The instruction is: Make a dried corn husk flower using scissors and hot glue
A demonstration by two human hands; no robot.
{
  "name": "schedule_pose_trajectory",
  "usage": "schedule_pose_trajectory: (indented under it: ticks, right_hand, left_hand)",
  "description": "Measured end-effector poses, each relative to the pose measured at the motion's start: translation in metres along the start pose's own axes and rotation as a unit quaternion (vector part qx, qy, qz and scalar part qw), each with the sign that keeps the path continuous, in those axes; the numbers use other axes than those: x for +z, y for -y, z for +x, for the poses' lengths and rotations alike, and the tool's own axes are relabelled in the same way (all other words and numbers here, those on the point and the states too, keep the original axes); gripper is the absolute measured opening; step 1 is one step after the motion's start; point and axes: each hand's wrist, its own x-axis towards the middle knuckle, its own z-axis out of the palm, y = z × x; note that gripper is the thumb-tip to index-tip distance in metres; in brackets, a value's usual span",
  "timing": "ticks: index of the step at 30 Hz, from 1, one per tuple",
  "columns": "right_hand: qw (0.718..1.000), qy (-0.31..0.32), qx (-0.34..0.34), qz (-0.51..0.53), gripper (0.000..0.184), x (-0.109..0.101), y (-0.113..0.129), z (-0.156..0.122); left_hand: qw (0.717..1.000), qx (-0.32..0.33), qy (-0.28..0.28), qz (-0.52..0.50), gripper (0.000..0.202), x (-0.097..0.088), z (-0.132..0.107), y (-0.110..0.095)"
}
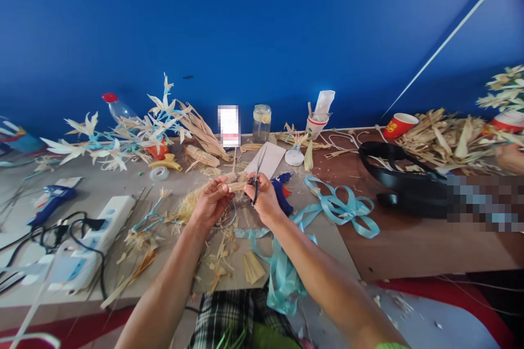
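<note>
Frame centre | left hand (pixel 213 199) pinched corn-husk piece (pixel 236 187); right hand (pixel 264 196) gripped scissors (pixel 261 161), blades upward | step: apparently husk-shaping | next move likely needed steady husk

Left hand (pixel 213 196): fingers cover part of the pale husk piece (pixel 236 187); full outline not determinable. Right hand (pixel 265 196): fingers obscure part of the handles of the scissors (pixel 261 162). Right forearm (pixel 327 278): conceals a section of the light-blue ribbon (pixel 282 275); cut off at the near edge, as is the left forearm (pixel 167 278). Clear bottle (pixel 121 109), far left: lower part hidden behind husk flowers (pixel 90 124). Co-worker's hand (pixel 511 158): cut off at the right edge. Black object (pixel 413 196), right: one end masked by pixelation. White rectangular item (pixel 228 125), far side: pixelated, details unreadable.
</note>
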Motion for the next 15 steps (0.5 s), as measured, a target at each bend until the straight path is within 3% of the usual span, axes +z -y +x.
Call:
schedule_pose_trajectory:
  ticks: [12, 15]
  right_hand:
    - [0.999, 0.025, -0.012, 0.019, 0.037, 0.0013, 0.0010, -0.0024]
    - [0.999, 0.044, -0.012, 0.029, 0.035, -0.0053, 0.0052, 0.0002]
  left_hand:
    - [0.999, -0.009, 0.036, -0.038, 0.037, -0.0048, -0.0004, -0.0033]
    - [1.000, 0.005, 0.011, 0.002, 0.039, -0.0066, -0.0003, -0.0071]
